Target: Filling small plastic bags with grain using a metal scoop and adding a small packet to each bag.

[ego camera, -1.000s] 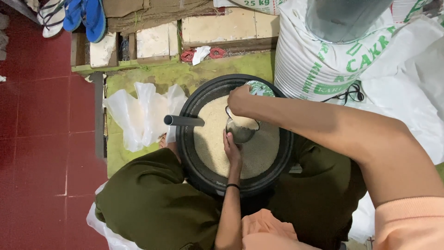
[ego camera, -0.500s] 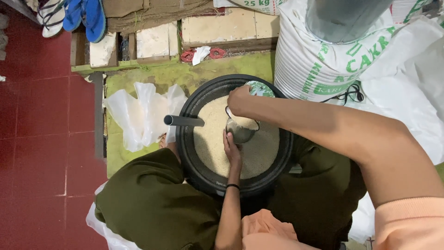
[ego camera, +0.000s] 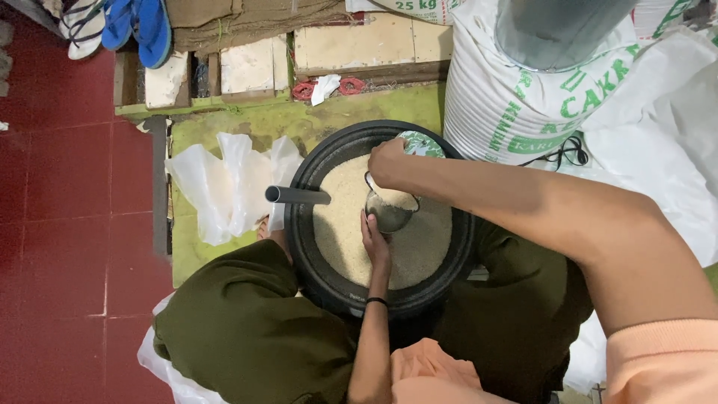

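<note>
Red floor tiles [ego camera: 67,224] run along one side, with a green mat [ego camera: 299,123] beneath a black tub [ego camera: 314,262] of rice [ego camera: 344,224] held between the person's knees. The right hand [ego camera: 387,163] has its grip clenched on the rim of a metal cup [ego camera: 390,213] heaped with rice, low over the tub's middle. The left hand [ego camera: 374,241] lies flat against the cup's near side, fingers straight, grasping nothing. Clear plastic bags [ego camera: 224,187] lie just beside the tub; a white sack [ego camera: 523,112] stands behind it.
</note>
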